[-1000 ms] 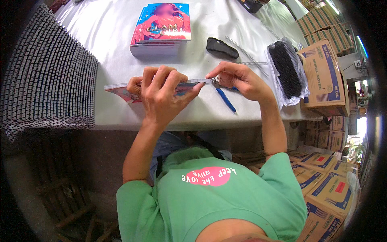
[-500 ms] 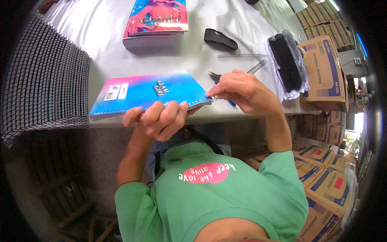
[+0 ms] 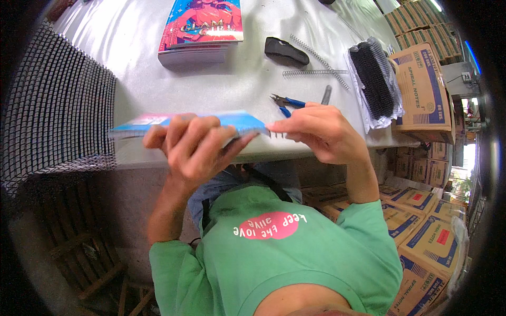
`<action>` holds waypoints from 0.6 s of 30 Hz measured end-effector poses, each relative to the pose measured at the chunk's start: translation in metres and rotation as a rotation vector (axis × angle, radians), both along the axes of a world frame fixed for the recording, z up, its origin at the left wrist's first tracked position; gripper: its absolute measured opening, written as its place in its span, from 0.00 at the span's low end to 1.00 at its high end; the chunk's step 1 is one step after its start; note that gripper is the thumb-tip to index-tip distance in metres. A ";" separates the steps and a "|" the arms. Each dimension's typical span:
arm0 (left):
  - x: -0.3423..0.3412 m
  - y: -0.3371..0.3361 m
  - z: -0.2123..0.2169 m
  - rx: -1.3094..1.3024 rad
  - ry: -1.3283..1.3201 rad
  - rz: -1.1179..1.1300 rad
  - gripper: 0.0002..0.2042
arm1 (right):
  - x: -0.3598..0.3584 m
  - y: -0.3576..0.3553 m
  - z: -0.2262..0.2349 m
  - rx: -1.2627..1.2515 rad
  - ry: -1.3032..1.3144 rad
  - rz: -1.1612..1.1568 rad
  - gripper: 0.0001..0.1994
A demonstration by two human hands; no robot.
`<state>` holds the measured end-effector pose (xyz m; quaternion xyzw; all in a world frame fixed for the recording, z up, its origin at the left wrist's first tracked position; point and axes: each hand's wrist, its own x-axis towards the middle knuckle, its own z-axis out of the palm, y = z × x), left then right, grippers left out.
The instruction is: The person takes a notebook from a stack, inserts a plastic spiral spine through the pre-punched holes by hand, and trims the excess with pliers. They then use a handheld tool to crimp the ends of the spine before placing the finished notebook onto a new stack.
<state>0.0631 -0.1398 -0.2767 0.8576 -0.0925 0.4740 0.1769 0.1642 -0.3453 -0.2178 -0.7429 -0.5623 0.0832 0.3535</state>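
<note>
While both hands (image 3: 197, 150) (image 3: 319, 131) grip the notebook (image 3: 237, 120), pliers (image 3: 287, 101) lie just beyond.

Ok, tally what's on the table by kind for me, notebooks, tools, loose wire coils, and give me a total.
Notebook in both hands: 1
Stack of notebooks: 1
Blue-handled pliers: 1
Loose wire coils: 3
Bag of black coils: 1
Black tool: 1
Total: 8
</note>
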 end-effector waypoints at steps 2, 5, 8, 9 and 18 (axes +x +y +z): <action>0.011 -0.002 -0.004 -0.135 0.054 -0.015 0.14 | -0.005 0.004 -0.002 -0.069 -0.066 -0.102 0.15; 0.018 -0.006 -0.008 -0.084 0.058 0.044 0.12 | -0.011 0.014 -0.001 -0.190 0.234 -0.235 0.09; 0.017 -0.007 -0.011 0.016 0.059 0.118 0.12 | -0.005 0.024 -0.029 0.111 0.040 -0.307 0.08; 0.015 -0.007 -0.012 0.055 0.056 0.145 0.12 | -0.001 0.024 -0.033 0.081 -0.048 -0.295 0.09; 0.012 -0.009 -0.022 -0.057 0.156 0.139 0.17 | -0.013 0.038 -0.050 0.346 -0.007 -0.413 0.07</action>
